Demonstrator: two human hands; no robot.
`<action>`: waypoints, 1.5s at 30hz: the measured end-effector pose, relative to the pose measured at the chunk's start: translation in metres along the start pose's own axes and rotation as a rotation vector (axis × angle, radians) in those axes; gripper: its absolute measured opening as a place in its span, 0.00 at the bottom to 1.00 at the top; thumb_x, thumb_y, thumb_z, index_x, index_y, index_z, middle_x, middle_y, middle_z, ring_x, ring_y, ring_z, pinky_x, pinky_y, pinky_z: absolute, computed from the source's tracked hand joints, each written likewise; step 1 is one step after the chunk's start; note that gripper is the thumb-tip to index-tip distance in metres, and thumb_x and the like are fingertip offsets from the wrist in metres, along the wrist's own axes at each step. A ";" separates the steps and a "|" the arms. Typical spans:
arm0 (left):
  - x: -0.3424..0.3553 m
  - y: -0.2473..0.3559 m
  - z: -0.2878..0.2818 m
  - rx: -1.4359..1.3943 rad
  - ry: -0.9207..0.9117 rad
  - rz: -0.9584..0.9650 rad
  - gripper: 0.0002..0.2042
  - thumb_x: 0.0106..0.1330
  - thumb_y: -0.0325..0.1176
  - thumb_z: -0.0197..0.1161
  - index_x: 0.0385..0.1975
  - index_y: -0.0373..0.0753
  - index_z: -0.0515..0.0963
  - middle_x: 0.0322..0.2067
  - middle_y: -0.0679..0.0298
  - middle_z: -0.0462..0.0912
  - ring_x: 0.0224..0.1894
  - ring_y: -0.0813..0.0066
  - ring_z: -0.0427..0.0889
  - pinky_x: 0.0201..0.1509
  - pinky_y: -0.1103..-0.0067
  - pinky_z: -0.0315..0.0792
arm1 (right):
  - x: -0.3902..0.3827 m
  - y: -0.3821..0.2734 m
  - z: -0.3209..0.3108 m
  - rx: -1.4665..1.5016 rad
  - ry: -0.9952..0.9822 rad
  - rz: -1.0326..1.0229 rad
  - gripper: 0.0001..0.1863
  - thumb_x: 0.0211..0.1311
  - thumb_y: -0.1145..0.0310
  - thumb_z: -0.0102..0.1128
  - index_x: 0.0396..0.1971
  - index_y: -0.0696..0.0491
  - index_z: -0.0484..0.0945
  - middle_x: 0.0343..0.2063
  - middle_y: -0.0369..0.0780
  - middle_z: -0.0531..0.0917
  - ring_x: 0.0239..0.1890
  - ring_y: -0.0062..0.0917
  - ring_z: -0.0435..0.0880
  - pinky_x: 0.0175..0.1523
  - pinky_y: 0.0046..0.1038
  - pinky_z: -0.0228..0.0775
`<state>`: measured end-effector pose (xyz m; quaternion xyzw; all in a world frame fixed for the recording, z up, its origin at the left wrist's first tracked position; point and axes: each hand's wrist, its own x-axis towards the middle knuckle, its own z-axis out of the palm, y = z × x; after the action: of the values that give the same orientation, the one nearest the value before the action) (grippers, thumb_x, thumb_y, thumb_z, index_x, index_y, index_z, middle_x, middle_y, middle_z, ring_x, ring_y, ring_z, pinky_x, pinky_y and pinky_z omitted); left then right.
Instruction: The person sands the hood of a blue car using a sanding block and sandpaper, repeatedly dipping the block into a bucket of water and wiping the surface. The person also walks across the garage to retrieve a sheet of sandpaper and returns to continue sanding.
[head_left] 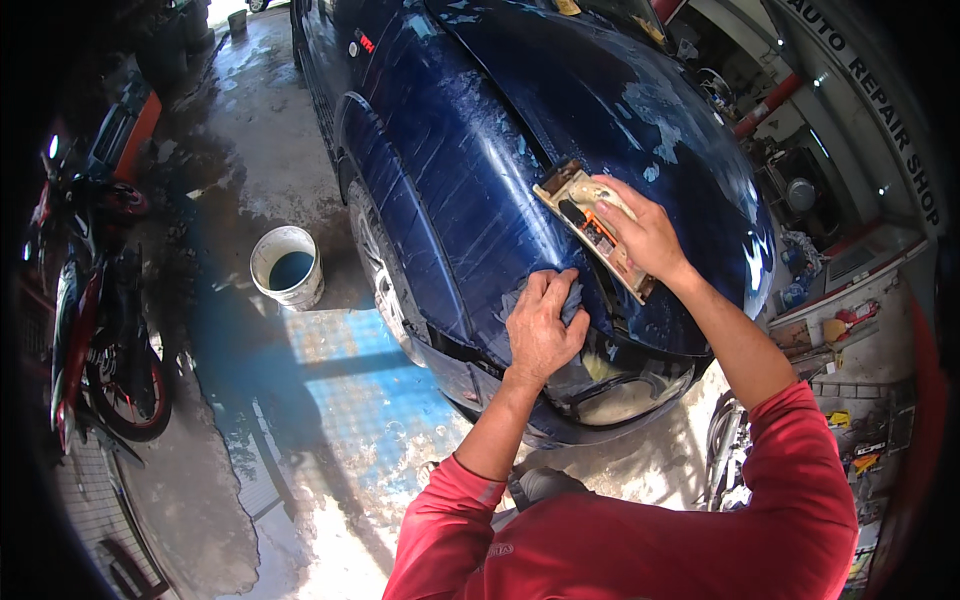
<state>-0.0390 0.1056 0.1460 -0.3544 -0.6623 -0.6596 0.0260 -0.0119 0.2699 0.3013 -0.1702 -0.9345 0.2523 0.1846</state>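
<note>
A dark blue car [490,200] stands before me, its front corner nearest, with wet-looking paint and lighter worn patches on the hood. My left hand [545,325] is closed on a bunched blue-grey cloth [574,300], pressing it to the fender just above the headlight. Higher and to the right, my right hand [648,235] grips a long hand sander [590,218] by its pale handle. The sander has a worn, flat, oblong body and sits over the gap between fender and hood. Whether its underside touches the paint is hidden.
Left of the car's front wheel [378,265], a whitish bucket [290,268] holds bluish liquid on a wet, blue-stained concrete floor [350,370]. A red and black motorcycle [115,370] stands at far left. Tools and parts crowd the shelves [860,420] at right.
</note>
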 end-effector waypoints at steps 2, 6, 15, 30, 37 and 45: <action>0.001 -0.003 0.003 0.002 -0.006 -0.011 0.26 0.56 0.31 0.72 0.58 0.40 0.85 0.50 0.56 0.83 0.52 0.50 0.88 0.54 0.61 0.84 | 0.081 -0.004 0.010 0.008 -0.037 0.109 0.23 0.82 0.54 0.62 0.69 0.48 0.82 0.48 0.45 0.93 0.39 0.30 0.92 0.47 0.31 0.84; -0.003 -0.006 0.008 -0.004 0.012 -0.039 0.25 0.56 0.31 0.71 0.58 0.40 0.85 0.49 0.56 0.84 0.51 0.50 0.88 0.54 0.61 0.84 | 0.191 -0.015 0.028 0.116 -0.088 0.218 0.25 0.82 0.47 0.59 0.68 0.43 0.84 0.35 0.40 0.90 0.17 0.23 0.79 0.23 0.28 0.74; 0.000 -0.012 -0.007 0.012 0.054 -0.105 0.23 0.58 0.32 0.70 0.57 0.40 0.85 0.48 0.55 0.84 0.49 0.47 0.88 0.54 0.59 0.83 | -0.044 0.021 -0.016 0.065 -0.046 0.091 0.24 0.82 0.62 0.64 0.71 0.57 0.80 0.61 0.46 0.91 0.64 0.27 0.89 0.71 0.33 0.76; 0.005 -0.010 -0.009 0.096 -0.030 -0.143 0.23 0.60 0.33 0.69 0.57 0.42 0.82 0.49 0.55 0.82 0.49 0.45 0.88 0.52 0.56 0.83 | -0.024 0.028 -0.014 0.072 -0.135 -0.062 0.25 0.82 0.56 0.63 0.70 0.52 0.82 0.56 0.46 0.92 0.60 0.30 0.91 0.68 0.31 0.77; 0.010 -0.021 -0.007 0.073 -0.045 -0.131 0.22 0.59 0.32 0.69 0.56 0.42 0.81 0.47 0.54 0.82 0.46 0.41 0.87 0.51 0.55 0.82 | 0.136 0.021 0.013 -0.060 -0.064 -0.275 0.24 0.82 0.48 0.61 0.63 0.50 0.87 0.49 0.48 0.94 0.51 0.38 0.95 0.62 0.35 0.83; 0.013 -0.022 -0.013 0.103 -0.068 -0.181 0.22 0.61 0.34 0.68 0.56 0.41 0.79 0.50 0.52 0.82 0.48 0.40 0.87 0.52 0.53 0.82 | 0.105 0.019 0.000 0.079 -0.171 0.010 0.24 0.81 0.48 0.63 0.66 0.45 0.85 0.36 0.41 0.93 0.21 0.21 0.85 0.28 0.27 0.79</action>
<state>-0.0653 0.1026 0.1358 -0.3138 -0.7251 -0.6118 -0.0379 -0.0993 0.3279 0.3181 -0.1454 -0.9353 0.3035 0.1095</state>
